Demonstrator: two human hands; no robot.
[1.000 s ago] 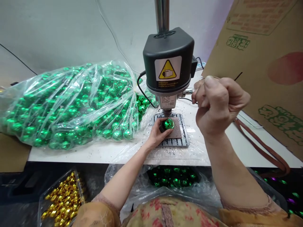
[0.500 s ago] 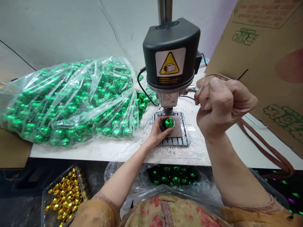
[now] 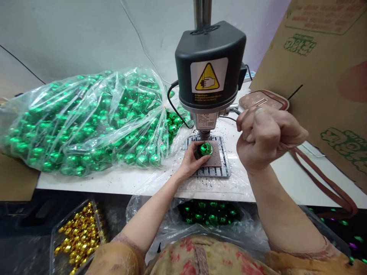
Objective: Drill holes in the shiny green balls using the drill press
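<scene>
Between the thumb and fingers of my left hand [image 3: 189, 162] is a shiny green faceted ball [image 3: 206, 149], held under the chuck of a black bench drill press [image 3: 210, 68]. The ball sits over a brown pad [image 3: 217, 154] on the slotted grey base plate [image 3: 226, 170], which is strewn with dark shavings. Closed in a fist, my right hand [image 3: 262, 135] grips the drill press's feed lever [image 3: 233, 109] at the right of the drill head; most of the lever is hidden inside the fist.
A clear bag of green balls [image 3: 86, 122] fills the table's left side. Below the table edge are an open plastic bag with green balls [image 3: 209, 214] and a clear bin of gold balls [image 3: 78, 236]. At right stand a brown strapped bag [image 3: 263, 100] and a large cardboard box [image 3: 323, 88].
My right fist has moved down with the lever, uncovering more of the brown bag behind it. My left hand still holds the ball in the same place.
</scene>
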